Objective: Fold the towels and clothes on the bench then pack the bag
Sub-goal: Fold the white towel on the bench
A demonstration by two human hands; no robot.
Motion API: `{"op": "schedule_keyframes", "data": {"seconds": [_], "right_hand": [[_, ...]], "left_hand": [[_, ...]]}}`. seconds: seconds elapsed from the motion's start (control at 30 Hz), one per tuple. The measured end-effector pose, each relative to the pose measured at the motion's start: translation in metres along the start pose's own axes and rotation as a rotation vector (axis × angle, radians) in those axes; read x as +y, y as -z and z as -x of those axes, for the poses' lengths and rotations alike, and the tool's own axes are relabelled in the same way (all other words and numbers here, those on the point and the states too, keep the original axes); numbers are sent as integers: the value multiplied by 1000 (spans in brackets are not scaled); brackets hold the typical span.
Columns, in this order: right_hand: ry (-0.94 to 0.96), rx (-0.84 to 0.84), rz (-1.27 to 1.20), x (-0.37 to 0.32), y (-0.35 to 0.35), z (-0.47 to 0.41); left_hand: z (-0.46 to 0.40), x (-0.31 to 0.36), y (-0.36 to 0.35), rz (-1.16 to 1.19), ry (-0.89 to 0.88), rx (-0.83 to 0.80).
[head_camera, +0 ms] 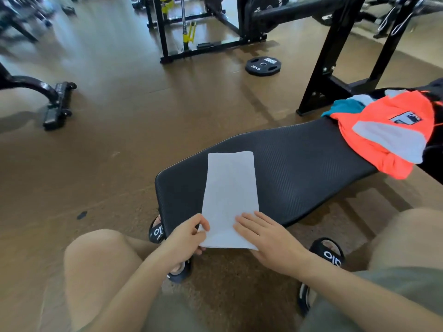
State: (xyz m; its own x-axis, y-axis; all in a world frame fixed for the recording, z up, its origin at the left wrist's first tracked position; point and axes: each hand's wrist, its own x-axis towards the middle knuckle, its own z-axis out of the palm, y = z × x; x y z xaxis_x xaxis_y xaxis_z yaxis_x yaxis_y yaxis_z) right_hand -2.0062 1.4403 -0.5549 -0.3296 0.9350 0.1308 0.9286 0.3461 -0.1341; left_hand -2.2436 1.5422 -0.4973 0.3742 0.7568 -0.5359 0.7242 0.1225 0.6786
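A white towel (230, 188) lies folded into a long strip on the near end of the black padded bench (299, 168). Its near end hangs over the bench edge. My left hand (185, 238) pinches the towel's near left corner between thumb and fingers. Flat on the near right part of the towel rests my right hand (268, 240), fingers spread. An orange, white and teal garment (383, 135) lies crumpled at the far right end of the bench. No bag is in view.
A black 10 kg weight plate (263, 65) lies on the brown floor beyond the bench. The bench's black upright frame (335, 58) rises at the right. A rack (191, 32) stands at the back, another machine's base (57, 104) at the left. My knees and sandals flank the bench end.
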Motion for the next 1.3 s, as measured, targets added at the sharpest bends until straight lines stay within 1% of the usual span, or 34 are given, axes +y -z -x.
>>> {"op": "schedule_keyframes", "data": {"seconds": [0.1, 0.17, 0.27, 0.33, 0.37, 0.47, 0.5, 0.57, 0.63, 0.7, 0.8, 0.9, 1.0, 1.1, 1.2, 1.3], "right_hand": [[2, -70, -22, 5, -2, 8], [-12, -77, -42, 7, -2, 8], [-22, -79, -80, 11, 1, 5], [-47, -34, -164, 12, 4, 5], [-89, -3, -254, 10, 6, 6], [-312, 48, -614, 3, 21, 4], [-362, 54, -717, 1, 26, 3], [-407, 53, -815, -1, 32, -2], [-447, 35, -815, 0, 34, -7], [-500, 28, -758, 2, 33, -11], [-527, 66, -667, 3, 32, -16], [-591, 112, -688, 2, 30, -19], [-662, 152, -736, 0, 27, -23], [-735, 169, -696, -2, 21, -30], [-799, 172, -567, 0, 13, -34], [-793, 139, -359, 5, 10, -39]], "left_hand": [[1, -4, -2, 204, 70, 2], [2, -3, 0, 342, 130, 21], [5, -1, 2, 410, 162, 41], [6, 0, 1, 385, 138, 54], [8, -2, 1, 330, 101, 53], [11, -6, 2, 114, -48, 10], [10, -7, 2, 88, -84, 12], [8, -10, 4, 96, -146, 53], [5, -12, 5, 73, -215, 82], [2, -12, 5, -6, -288, 118], [-1, -7, 3, -93, -409, 250], [-4, -3, -1, -146, -525, 263], [-10, -4, -3, -228, -494, 279], [-18, -7, -5, -125, -421, 282], [-24, -3, -8, -51, -344, 293], [-29, 2, -12, -59, -282, 316]]}}
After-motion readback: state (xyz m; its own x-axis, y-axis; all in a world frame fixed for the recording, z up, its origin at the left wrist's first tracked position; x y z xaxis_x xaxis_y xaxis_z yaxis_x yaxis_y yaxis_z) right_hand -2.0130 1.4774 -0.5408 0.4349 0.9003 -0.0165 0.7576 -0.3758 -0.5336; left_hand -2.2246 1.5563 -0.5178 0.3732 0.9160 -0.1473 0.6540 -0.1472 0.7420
